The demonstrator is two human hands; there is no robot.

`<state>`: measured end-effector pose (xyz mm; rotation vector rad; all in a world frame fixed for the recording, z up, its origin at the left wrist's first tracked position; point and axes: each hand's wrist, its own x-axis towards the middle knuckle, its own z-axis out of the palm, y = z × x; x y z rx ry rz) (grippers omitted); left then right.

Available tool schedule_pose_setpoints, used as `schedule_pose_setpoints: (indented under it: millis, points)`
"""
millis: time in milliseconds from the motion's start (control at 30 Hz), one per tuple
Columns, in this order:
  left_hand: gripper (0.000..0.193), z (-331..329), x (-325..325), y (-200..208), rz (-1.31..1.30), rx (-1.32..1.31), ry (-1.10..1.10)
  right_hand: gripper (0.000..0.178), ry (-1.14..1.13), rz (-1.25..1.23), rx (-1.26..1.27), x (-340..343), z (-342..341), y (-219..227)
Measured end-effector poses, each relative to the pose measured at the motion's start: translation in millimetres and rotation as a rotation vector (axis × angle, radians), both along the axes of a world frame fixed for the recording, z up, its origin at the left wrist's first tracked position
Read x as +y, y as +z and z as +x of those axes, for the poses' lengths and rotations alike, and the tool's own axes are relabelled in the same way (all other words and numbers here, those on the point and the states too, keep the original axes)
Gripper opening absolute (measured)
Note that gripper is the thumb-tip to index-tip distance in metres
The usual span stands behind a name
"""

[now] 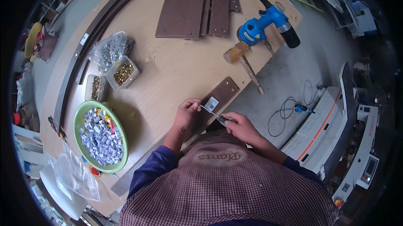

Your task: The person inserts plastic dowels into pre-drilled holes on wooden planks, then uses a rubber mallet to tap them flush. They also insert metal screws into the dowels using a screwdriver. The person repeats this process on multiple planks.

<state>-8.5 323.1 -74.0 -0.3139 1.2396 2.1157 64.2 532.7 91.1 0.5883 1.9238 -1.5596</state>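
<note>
My right hand [242, 127] is closed around the dark handle of a screwdriver [210, 111]. Its thin metal shaft points left, across a brown board, toward my left hand [187, 114]. The left thumb and fingers are pinched together at the shaft's tip; whatever small piece they hold there is too small to make out. Below both hands lies the brown board [220, 93], close to the table edge, with a white label [211, 103] and yellowish holes at its far end. My body and left hand hide its near part.
On the wooden table [163, 66] stand a green basin [121, 142] of small whitish pieces and two tubs of fasteners, one a clear tub [133, 79]. A mallet [251, 72] and blue power tool [260, 26] lie right. Brown panels [176, 11] lie at the back, long curved strips [79, 53] left.
</note>
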Motion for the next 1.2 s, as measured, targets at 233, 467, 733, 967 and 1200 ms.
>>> schedule_pose_setpoints:
  millis: [233, 467, 733, 967, 1200]
  points:
    - [0.018, -11.0, 91.6, 8.2, 0.27, -0.481, 0.091, 0.035, 0.141, 0.65, 0.567, 15.7, 23.0, -4.7]
    - [0.024, -37.8, 157.8, -13.5, 0.21, -0.688, -0.012, 0.037, 0.316, 1.002, 0.418, 31.7, 10.0, -21.0]
    - [0.024, -21.8, 121.2, -9.0, -0.206, -0.044, -0.262, 0.045, 0.553, 1.186, 0.403, 20.8, -9.4, -46.7]
    - [0.011, 8.1, 47.1, 7.4, -0.993, 1.24, -0.318, 0.043, 0.763, 1.207, 0.398, 3.2, -30.3, -31.7]
    - [0.011, 8.7, 41.6, 2.9, -1.014, 1.305, -0.38, 0.025, 0.57, 0.776, 0.138, 45.9, -103.8, -12.0]
